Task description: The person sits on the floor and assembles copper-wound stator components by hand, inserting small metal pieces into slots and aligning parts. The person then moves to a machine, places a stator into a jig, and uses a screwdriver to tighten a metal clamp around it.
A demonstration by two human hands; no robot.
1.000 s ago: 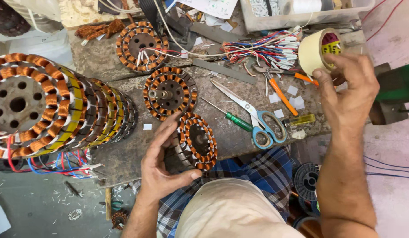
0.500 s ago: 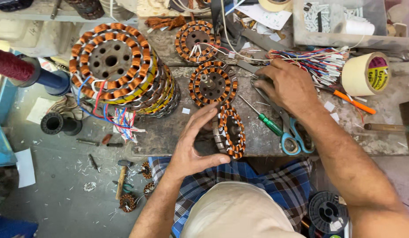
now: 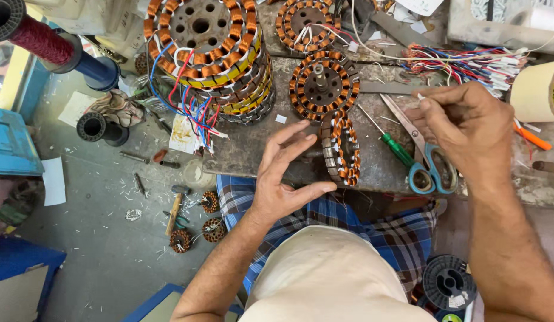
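Seen from above the worker's head: the left hand (image 3: 284,173), fingers spread and curved, steadies a copper-wound motor coil ring (image 3: 341,148) that stands on edge at the near rim of the worn workbench (image 3: 253,149); the thumb lies along the bench edge below the ring, the fingertips just beside its left face. The right hand (image 3: 468,128) hovers above the bench with thumb and forefinger pinched together on a small white scrap (image 3: 421,96), the other fingers curled. Beneath this hand lie blue-handled scissors (image 3: 429,167), blades pointing away, and beside them a green-handled screwdriver (image 3: 398,149). A second coil ring (image 3: 323,85) lies flat just beyond the upright one, a third (image 3: 307,25) farther back. A tall stack of wound rings (image 3: 208,50), trailing red, blue and white leads, occupies the bench's left end. A bundle of coloured wires (image 3: 468,62) and a roll of tape (image 3: 536,89) sit at the right. A hammer (image 3: 172,209) lies on the floor.
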